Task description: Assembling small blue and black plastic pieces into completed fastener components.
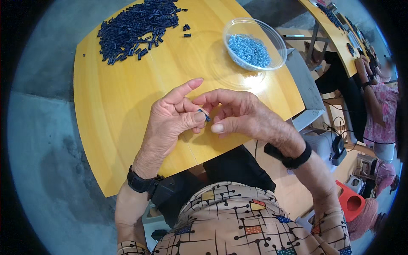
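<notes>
My left hand (172, 112) is closed in a pinch, thumb against the fingers, on a small dark blue cylindrical piece (207, 117). One end of the piece sticks out past the thumb; the rest is covered. Close beside it, my right hand (240, 112) has its index finger reaching toward the left fingertips and its thumb held apart below. Nothing shows between the right thumb and index finger. Both hands are above the near part of the yellow table (123, 102). At the back left lies a heap of similar dark blue pieces (136, 27).
A clear round plastic bowl (278, 51) with many small light blue pieces (250, 51) stands at the back right. A few loose dark pieces (187, 35) lie near the heap. Off to the right, another person (374, 102) sits by a second table (327, 23); a red plastic object (352, 204) is lower down.
</notes>
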`<state>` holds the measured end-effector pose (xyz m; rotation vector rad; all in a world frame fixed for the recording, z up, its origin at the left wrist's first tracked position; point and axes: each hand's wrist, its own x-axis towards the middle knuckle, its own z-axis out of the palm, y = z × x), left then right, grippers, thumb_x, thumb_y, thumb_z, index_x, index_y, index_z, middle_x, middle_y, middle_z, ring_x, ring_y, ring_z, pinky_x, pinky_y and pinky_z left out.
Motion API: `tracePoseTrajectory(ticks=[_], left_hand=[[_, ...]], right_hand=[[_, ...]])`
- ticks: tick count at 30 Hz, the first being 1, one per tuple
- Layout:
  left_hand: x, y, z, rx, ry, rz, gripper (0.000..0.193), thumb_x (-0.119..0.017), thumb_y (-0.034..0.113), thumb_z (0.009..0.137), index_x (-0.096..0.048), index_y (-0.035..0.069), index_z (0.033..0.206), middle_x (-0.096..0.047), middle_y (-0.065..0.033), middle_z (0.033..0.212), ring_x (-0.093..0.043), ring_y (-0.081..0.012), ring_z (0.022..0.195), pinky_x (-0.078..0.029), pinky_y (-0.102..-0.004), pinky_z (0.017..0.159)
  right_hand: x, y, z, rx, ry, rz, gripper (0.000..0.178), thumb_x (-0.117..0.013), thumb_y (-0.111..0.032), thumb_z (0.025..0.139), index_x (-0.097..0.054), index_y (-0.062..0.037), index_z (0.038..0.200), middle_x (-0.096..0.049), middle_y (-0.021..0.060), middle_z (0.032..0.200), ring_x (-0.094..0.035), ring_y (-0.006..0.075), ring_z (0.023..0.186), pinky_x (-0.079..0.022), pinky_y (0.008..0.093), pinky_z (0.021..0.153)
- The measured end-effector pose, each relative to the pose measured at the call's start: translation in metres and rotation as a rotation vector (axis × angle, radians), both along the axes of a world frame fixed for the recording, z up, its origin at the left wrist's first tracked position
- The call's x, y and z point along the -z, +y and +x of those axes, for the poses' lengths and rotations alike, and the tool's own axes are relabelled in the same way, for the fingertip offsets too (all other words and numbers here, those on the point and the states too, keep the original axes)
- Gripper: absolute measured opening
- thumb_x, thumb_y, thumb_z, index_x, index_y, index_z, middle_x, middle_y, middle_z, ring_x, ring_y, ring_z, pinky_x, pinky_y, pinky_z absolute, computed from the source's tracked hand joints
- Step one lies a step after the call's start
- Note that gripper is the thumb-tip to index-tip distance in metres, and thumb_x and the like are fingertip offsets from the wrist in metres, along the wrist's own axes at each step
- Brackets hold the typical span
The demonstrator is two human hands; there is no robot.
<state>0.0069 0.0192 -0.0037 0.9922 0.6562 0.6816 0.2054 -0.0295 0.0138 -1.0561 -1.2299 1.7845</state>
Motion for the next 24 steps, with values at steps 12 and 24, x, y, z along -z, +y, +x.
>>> tracePoseTrajectory(ticks=[12, 24], left_hand=[[0.002, -0.002, -0.001, 0.025, -0.091, -0.028, 0.062, -0.067, -0.003, 0.079, -0.04, -0.002, 0.135, -0.065, -0.0067, 0.081, -0.059, -0.0092, 0.064, -0.05, -0.0207, 0.06], [-0.003, -0.007, 0.003, 0.043, 0.026, -0.043, 0.066, -0.071, -0.006, 0.073, -0.043, -0.002, 0.133, -0.065, -0.0053, 0.075, -0.061, -0.0089, 0.062, -0.05, -0.0188, 0.054]], right_hand=[[0.022, -0.02, -0.025, 0.248, 0.09, 0.232, 0.037, -0.073, -0.007, 0.078, -0.063, -0.0075, 0.114, -0.056, 0.0025, 0.092, -0.054, 0.0099, 0.082, -0.047, 0.0233, 0.074], [0.029, -0.021, -0.027, 0.349, -0.074, 0.335, 0.032, -0.079, -0.001, 0.066, -0.069, -0.0021, 0.097, -0.061, 0.004, 0.087, -0.058, 0.0123, 0.081, -0.047, 0.0249, 0.074]])
